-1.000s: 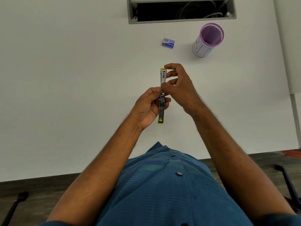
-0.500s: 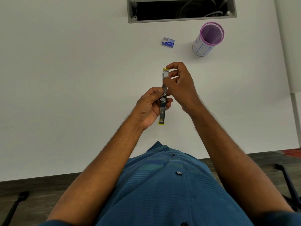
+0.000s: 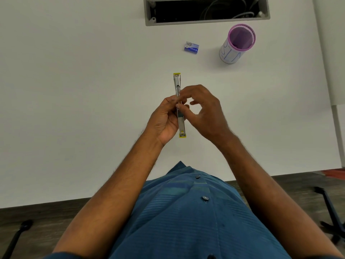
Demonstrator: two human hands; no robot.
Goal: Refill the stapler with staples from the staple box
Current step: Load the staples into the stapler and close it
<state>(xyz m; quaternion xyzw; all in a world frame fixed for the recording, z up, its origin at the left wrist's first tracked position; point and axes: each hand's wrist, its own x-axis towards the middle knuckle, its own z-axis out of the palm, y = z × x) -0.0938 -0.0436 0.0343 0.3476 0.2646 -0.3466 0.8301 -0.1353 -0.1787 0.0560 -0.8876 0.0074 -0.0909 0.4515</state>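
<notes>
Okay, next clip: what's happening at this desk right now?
A person holds a slim metal stapler with yellow ends, swung open in a straight line, above the white desk. The left hand grips its near half; the right hand pinches at the hinge. The small blue staple box lies farther back, beside a purple-rimmed cup.

White table (image 3: 74, 90). Stapler (image 3: 179, 109) silver with yellow ends; beyond it, staple box (image 3: 191, 48) blue and white. Right of the box, cup (image 3: 237, 43) white, purple-rimmed. Shirt (image 3: 186, 221) blue, faintly striped.
</notes>
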